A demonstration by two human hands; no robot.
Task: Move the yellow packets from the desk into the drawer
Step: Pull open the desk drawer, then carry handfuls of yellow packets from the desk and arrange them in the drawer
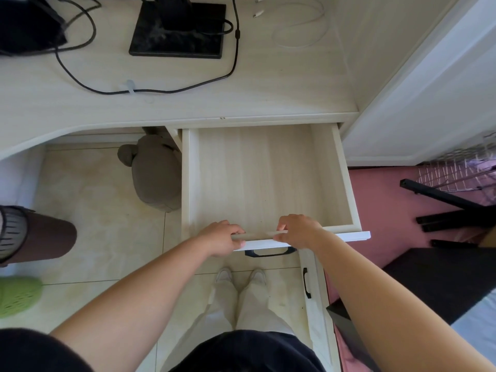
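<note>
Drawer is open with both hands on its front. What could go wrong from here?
1. The drawer stands far out, left hand and right hand gripping its front; more pull might drop it.
2. No yellow packets show on the desk, so they may need finding.
3. The cable near the desk front could snag a reaching arm.

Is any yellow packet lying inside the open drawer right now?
No, the drawer shows only its bare wooden floor, while the left hand and the right hand grip its front edge.
</note>
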